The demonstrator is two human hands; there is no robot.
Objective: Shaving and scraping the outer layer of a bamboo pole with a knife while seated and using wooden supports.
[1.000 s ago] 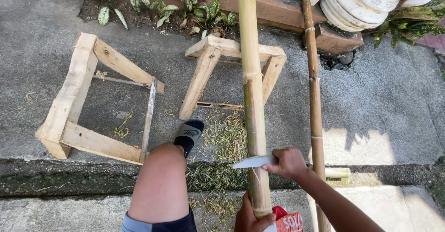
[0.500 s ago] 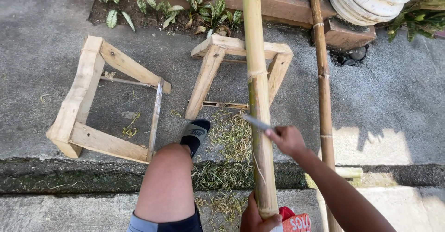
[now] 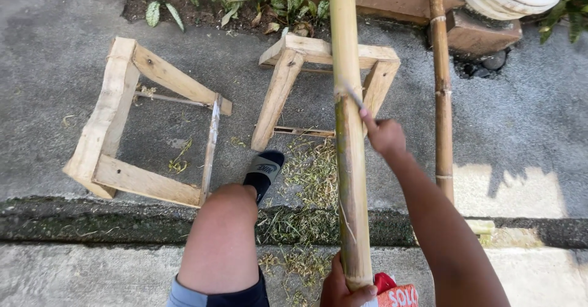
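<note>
Gripping the bamboo pole's (image 3: 350, 160) near end with a closed left hand (image 3: 343, 285) to steady it, the person's right hand (image 3: 386, 136), fisted around a knife (image 3: 353, 95), pressed the blade against its skin above the wooden stands (image 3: 318, 80).

The right arm stretches forward and up from the lower right, bare to the wrist and nearly straight at the elbow. The right hand (image 3: 384, 136) is closed in a fist, knuckles turned up and to the left, with the thumb side toward the far end (what it grips shows only as a thin sliver past the fingers). The left hand (image 3: 344, 287) sits low at the bottom edge, close to the body, fingers curled round from the left so that only the thumb and fingertips show. The left knee is raised and bent, bare below dark shorts, the foot planted ahead in a dark slipper.
</note>
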